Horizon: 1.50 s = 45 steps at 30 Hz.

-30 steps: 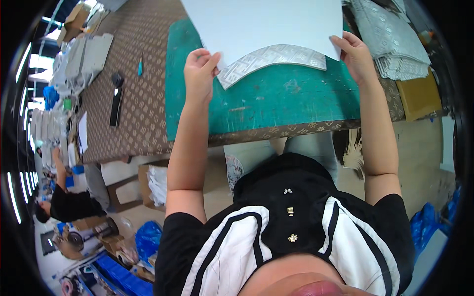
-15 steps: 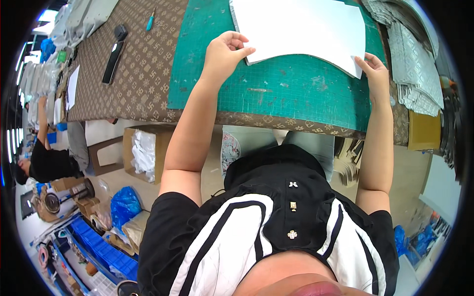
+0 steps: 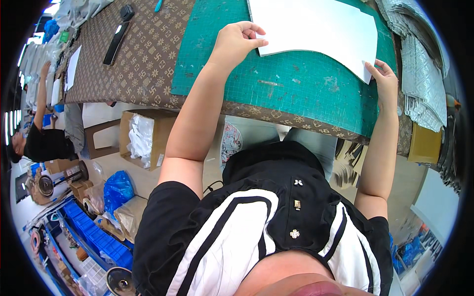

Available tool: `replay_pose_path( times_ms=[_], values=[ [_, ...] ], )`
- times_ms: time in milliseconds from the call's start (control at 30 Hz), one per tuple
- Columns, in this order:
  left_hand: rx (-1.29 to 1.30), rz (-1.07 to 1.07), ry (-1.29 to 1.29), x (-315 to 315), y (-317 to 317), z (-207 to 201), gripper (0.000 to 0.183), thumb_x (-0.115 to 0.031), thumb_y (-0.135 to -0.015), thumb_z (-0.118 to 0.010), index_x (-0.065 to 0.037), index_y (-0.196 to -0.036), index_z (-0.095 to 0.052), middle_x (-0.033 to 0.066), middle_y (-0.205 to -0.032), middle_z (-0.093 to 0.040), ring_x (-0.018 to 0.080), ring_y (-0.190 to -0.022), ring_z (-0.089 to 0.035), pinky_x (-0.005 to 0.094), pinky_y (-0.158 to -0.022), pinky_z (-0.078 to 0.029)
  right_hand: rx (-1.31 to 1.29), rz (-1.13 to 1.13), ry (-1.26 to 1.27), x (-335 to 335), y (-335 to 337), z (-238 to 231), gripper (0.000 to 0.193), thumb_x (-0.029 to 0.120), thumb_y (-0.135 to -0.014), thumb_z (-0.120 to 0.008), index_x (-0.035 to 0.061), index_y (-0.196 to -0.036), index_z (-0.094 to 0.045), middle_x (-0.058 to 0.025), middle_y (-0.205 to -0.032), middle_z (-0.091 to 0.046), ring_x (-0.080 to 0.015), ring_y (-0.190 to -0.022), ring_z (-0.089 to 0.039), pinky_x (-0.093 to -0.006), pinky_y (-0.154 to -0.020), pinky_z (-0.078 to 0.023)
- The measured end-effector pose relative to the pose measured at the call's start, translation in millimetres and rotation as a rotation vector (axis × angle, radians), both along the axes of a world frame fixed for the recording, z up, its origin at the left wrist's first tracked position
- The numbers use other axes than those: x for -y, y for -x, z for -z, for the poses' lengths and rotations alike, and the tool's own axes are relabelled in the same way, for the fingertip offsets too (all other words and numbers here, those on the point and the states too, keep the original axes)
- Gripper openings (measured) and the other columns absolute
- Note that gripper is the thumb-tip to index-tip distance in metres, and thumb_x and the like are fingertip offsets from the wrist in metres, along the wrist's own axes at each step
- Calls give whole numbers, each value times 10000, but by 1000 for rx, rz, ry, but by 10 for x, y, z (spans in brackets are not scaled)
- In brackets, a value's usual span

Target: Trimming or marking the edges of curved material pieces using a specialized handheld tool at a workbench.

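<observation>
A white stack of cut sheets (image 3: 316,27) with a curved near edge lies on the green cutting mat (image 3: 296,93). Its side looks several layers thick at the left. My left hand (image 3: 239,41) pinches the stack's left edge near the front corner, thumb on the top face and fingers curled. At the right front corner, my right hand (image 3: 383,78) grips the edge between thumb and fingers. The far end of the stack runs out of the picture.
Silvery patterned sheets (image 3: 423,81) are piled right of the mat. On the brown patterned table cover (image 3: 148,54) lie a black strip-shaped tool (image 3: 114,48) and a teal-handled tool (image 3: 158,6). An open carton (image 3: 143,140) stands below the table. Another person (image 3: 47,140) works far left.
The whole view has shifted and turned slightly, so the mat and stack appear further right. Both hands keep their places on the stack's edges.
</observation>
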State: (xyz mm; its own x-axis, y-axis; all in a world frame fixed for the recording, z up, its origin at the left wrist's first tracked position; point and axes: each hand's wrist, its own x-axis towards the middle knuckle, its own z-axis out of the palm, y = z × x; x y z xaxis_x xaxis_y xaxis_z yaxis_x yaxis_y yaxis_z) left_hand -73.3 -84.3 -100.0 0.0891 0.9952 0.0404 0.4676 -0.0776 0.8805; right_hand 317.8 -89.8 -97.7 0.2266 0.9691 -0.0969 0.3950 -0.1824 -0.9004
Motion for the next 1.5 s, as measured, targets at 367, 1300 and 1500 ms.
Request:
replay_pose_path(
  times_ms=[367, 1300, 1500],
  values=[
    [-102, 89, 68, -23, 15, -115, 350, -166, -712, -869, -53, -1012, -728, -55, -759, -552, 26, -670, -491, 176, -584, -404, 6, -4, 24, -29, -13, -5, 466, 291, -807, -807, 4, -1146, -665, -18, -893, -690, -76, -783, -541, -215, -748, -391],
    [-152, 111, 3, -95, 50, -38, 352, -189, -680, -870, -25, -958, -731, -6, -723, -576, 88, -658, -538, 250, -585, -443, 50, -55, 16, -89, -109, 74, 443, 279, -817, -796, 13, -1148, -669, -26, -926, -689, -103, -822, -573, -245, -760, -427],
    [-120, 96, 105, -83, -6, -161, 330, -97, -676, -862, -7, -953, -707, -26, -726, -556, 68, -665, -506, 227, -581, -421, 64, -108, 0, -52, -85, -18, 489, 270, -793, -809, 7, -1178, -661, -69, -994, -709, -138, -894, -632, -276, -830, -466]
  ],
)
